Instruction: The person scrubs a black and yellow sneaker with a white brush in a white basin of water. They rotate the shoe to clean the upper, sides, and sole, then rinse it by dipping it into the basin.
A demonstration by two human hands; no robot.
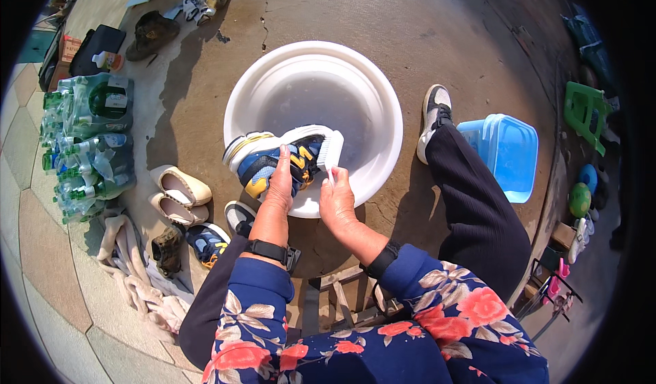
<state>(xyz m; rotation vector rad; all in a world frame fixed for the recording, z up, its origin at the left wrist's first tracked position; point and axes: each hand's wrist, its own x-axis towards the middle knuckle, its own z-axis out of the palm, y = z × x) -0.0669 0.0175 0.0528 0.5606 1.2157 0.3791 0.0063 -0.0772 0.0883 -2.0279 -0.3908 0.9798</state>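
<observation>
My left hand [281, 181] grips a blue, black and yellow sneaker [261, 156] with a white sole, tilted on its side over the near left rim of a white plastic basin [382, 99]. Cloudy water [323, 94] lies in the basin. In my right hand [338, 199] is the handle of a white scrub brush [330, 149]. Its bristles face left and meet the toe end of the sneaker. A similar sneaker [207, 241] stands on the ground by my left leg.
Cream slip-on shoes [184, 189], a brown shoe [166, 248] and a pale cloth [133, 276] lie at left. Beyond them stand packs of green bottles [92, 143]. A blue plastic tub [505, 153] is beside my right leg, and a green stool [584, 110] lies farther right.
</observation>
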